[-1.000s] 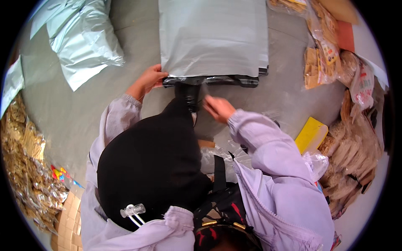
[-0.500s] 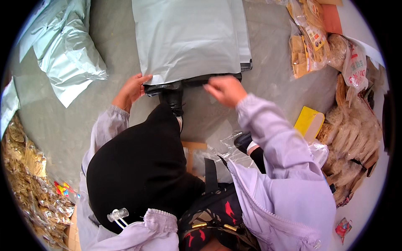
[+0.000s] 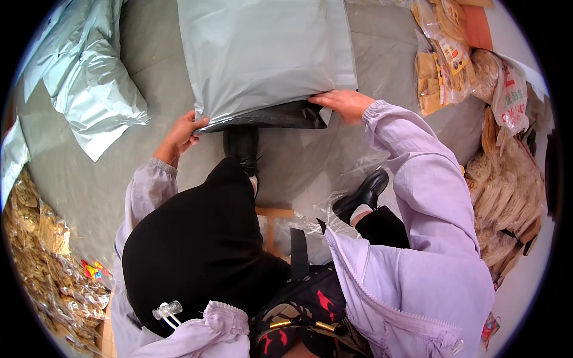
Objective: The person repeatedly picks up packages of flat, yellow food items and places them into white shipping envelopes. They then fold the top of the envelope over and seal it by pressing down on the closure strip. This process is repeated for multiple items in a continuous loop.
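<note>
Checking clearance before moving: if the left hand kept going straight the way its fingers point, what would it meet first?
The left hand already grips the grey mailer bag stack at its near corner; going on, it likely slides over those bags.

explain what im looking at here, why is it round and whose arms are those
The picture comes from a wide-lens camera worn on a person's head, looking down, so edges bend into a circle. The arms in lilac sleeves are that person's own. The left hand and right hand each grip the near edge of a grey plastic mailing bag lying on the grey floor. Another grey bag lies to the left. Packets of snacks sit to the right, gold packets lower left.
</note>
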`<state>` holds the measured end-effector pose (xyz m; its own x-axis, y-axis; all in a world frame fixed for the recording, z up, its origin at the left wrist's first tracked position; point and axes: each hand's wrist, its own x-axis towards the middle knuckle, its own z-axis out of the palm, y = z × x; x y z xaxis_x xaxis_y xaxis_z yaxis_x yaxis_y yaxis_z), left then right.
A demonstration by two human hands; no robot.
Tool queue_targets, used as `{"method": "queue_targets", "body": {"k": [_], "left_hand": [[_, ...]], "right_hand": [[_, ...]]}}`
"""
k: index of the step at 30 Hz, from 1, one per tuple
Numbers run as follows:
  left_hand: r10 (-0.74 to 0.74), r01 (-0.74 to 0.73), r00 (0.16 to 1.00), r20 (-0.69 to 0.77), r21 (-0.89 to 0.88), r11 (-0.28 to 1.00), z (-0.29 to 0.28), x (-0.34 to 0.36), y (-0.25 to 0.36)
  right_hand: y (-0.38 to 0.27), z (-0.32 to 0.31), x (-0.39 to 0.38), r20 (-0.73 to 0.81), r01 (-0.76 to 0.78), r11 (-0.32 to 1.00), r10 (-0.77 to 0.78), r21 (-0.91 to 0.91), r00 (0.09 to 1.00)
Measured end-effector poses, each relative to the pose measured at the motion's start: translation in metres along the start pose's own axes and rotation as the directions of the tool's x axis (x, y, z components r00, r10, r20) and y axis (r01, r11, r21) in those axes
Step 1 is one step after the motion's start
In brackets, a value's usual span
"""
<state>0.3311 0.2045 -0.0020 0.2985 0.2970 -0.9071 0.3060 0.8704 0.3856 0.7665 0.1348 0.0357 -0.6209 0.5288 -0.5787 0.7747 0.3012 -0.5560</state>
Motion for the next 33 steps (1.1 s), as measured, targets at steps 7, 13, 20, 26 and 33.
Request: {"method": "queue_targets", "body": {"k": [7,13,20,26,33], "left_hand": [[-0.053,0.052,0.998,0.042,0.022,0.998,-0.001,0.001,0.009],[-0.093,0.099,0.994,0.054,-0.12,0.988,-0.013,-0.005,0.009],[0.062,-0.05,0.998,0.028,-0.316,0.947,-0.006,-0.021,0.027],[0.121,-0.084,0.985,0.124,-0.27,0.959,-0.012,-0.023,0.022],[0.299,-0.298,0.954,-0.024,0.054,0.953,0.006,-0.03,0.033]], "right_hand": [[0.019,0.016,-0.002,-0.135,0.114,0.993,-0.118,-0.031,0.984],[0.007,0.001,-0.014,-0.258,0.056,0.916,0.053,0.398,0.965],[0.017,-0.004,-0.008,-0.434,0.244,0.415,0.459,0.876,0.775],[0.023,-0.006,0.009,-0.361,0.155,0.34,0.704,0.927,0.612],[0.032,0.006,0.025,-0.393,0.162,0.363,0.769,0.917,0.504]]}}
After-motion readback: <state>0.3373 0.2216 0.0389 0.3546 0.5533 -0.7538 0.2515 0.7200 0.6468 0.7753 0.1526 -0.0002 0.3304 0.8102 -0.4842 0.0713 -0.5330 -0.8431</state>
